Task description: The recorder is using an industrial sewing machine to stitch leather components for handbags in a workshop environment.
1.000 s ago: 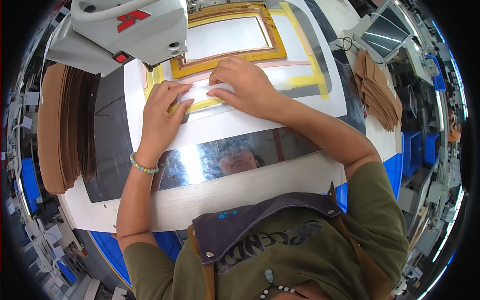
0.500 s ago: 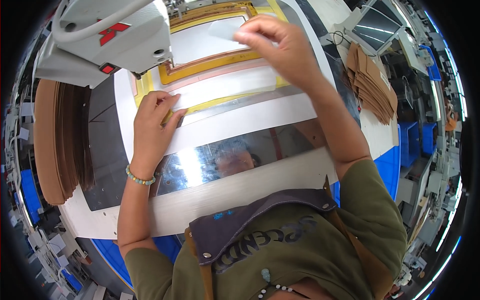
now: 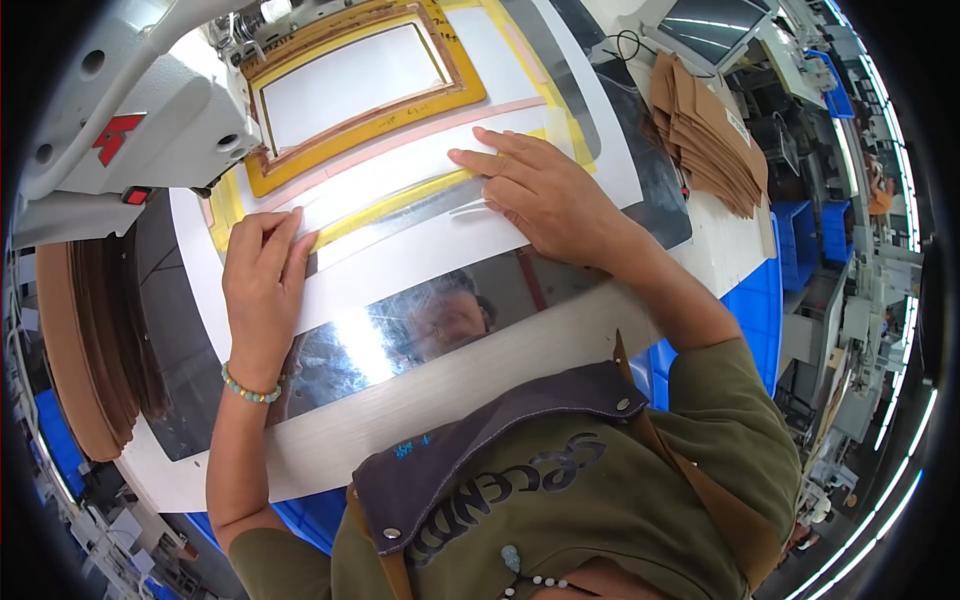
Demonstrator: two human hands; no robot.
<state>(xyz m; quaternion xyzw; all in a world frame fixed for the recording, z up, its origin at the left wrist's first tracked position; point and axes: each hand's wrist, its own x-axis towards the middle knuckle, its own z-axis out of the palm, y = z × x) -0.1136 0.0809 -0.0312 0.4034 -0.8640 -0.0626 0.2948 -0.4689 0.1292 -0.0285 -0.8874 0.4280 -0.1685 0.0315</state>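
Note:
On the left, my left hand rests its fingertips at the left end of a white strip, thumb and forefinger apart. My right hand lies over the strip's right part, forefinger and middle finger stretched out flat on it. By its thumb, a thin pale sliver shows on a shiny grey band; what it is I cannot tell. Both hands are at the near side of a flat white template edged with yellow tape. Beyond the strip, a yellow clamp frame surrounds a white rectangle.
A sewing machine head stands at the upper left, close to my left hand. Brown folded pieces are stacked at left and right. A screen stands at the back right. Shiny metal plate covers the near table.
My right hand has come down from over the clamp frame, where it pinched a translucent piece, onto the white strip. My left hand stays at the strip's left end. The view has shifted.

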